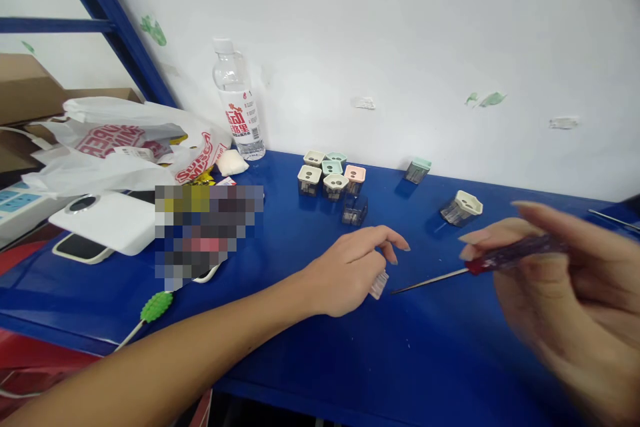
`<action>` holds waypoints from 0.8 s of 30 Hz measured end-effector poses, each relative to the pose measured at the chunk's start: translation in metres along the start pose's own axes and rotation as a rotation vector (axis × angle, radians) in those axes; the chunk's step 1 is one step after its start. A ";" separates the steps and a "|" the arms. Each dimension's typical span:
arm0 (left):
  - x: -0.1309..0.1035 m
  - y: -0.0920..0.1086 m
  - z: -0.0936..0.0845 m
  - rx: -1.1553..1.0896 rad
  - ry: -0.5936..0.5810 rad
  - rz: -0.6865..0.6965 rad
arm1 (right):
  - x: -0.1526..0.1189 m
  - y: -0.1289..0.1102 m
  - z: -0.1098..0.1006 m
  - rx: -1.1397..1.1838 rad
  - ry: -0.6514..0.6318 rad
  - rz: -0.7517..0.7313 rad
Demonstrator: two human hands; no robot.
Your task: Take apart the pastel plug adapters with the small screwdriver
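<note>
My right hand (565, 300) grips a screwdriver (500, 259) by its translucent purple handle with a red collar. The thin shaft points left, its tip close to my left hand (350, 273). Under the curled fingers of that hand is a small clear, pinkish ribbed plastic piece (379, 285), mostly hidden by the palm and held low over the blue table. Just beyond my left hand lies a dark see-through sharpener container (355, 209) with no coloured top. A cream-topped pencil sharpener (461, 207) lies tilted near my right hand. Farther back rests a mint-topped one (417, 170).
Several pencil sharpeners (333, 173) with cream, mint and pink tops are grouped near the wall. A water bottle (239, 103) stands behind. Leftward are a plastic bag (120, 140), a white device (107, 220) and a green-ended stick (156, 307). A metal rod (613, 219) lies far right.
</note>
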State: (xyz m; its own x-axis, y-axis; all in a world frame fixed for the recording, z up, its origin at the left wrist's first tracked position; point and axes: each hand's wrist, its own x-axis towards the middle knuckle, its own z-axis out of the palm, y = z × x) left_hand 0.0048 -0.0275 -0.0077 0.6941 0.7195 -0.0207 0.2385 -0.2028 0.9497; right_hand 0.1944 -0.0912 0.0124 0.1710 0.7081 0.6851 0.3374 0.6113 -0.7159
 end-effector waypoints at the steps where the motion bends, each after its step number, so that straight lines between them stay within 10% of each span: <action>1: 0.000 0.000 -0.003 0.029 0.052 0.037 | 0.002 -0.001 0.001 0.018 0.045 0.029; 8: 0.006 0.000 -0.033 0.456 0.265 -0.070 | 0.006 0.022 0.002 -0.069 -0.159 0.079; 24: -0.002 0.001 -0.037 0.943 -0.067 0.060 | -0.005 0.037 0.005 -0.190 -0.365 0.043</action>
State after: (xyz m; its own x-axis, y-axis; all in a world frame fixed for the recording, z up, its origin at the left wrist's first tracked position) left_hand -0.0212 -0.0045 0.0051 0.7538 0.6566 -0.0254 0.6311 -0.7127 0.3061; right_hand 0.2012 -0.0700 -0.0178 -0.1399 0.8311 0.5382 0.5078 0.5268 -0.6816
